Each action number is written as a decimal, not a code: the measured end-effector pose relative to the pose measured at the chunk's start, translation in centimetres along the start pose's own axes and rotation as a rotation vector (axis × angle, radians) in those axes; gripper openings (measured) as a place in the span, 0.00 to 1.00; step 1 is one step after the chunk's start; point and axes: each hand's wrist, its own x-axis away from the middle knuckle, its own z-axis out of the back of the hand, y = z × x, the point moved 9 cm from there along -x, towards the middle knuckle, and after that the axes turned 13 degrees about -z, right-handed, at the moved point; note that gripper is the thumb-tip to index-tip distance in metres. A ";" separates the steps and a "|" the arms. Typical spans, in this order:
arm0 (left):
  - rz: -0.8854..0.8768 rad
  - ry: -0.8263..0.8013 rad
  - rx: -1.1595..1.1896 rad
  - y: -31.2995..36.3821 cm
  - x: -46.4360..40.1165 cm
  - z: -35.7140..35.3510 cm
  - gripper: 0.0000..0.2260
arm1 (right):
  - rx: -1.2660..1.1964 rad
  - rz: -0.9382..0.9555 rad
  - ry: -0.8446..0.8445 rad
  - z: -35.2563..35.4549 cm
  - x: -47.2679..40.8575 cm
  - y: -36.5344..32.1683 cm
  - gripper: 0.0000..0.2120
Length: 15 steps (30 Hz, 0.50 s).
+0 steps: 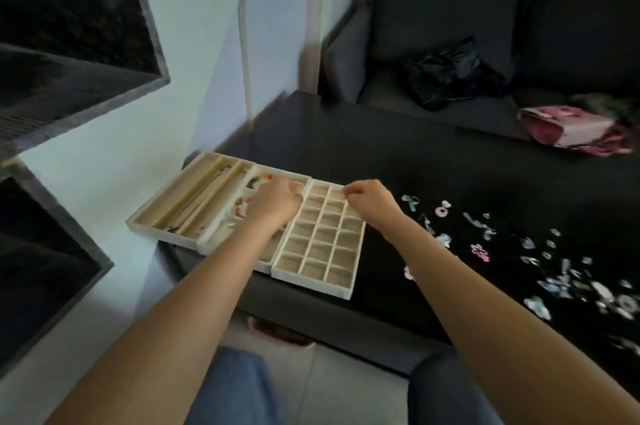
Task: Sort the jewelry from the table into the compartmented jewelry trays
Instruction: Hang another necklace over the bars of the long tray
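A: Where do the trays sit?

B: Three cream jewelry trays lie side by side at the left end of the dark bench (398,154). The long-slot tray (173,206) is leftmost, the middle tray (239,216) holds some pieces already, and the grid tray (325,251) on the right has small square cells.

A: And the person's hands?

B: The left hand (273,202) hangs over the middle tray, fingers curled; whether they pinch anything cannot be told through the blur. The right hand (369,197) is at the far edge of the grid tray, fingertips drawn together in a pinch, its contents too small to make out.

A: The unsorted jewelry?

B: The loose jewelry (554,268) is scattered across the right part of the bench, well apart from the trays.
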 end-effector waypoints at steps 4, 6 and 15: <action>-0.128 -0.033 0.068 8.9 0.3 -6.8 0.13 | -0.020 -0.165 0.147 7.3 2.4 9.7 0.17; -0.196 -0.089 0.085 15.1 0.5 -12.1 0.15 | 0.001 -0.243 0.267 12.0 4.2 16.1 0.19; -0.576 -0.441 0.005 33.3 4.2 -29.7 0.13 | 0.194 -0.459 0.492 22.5 9.3 33.9 0.24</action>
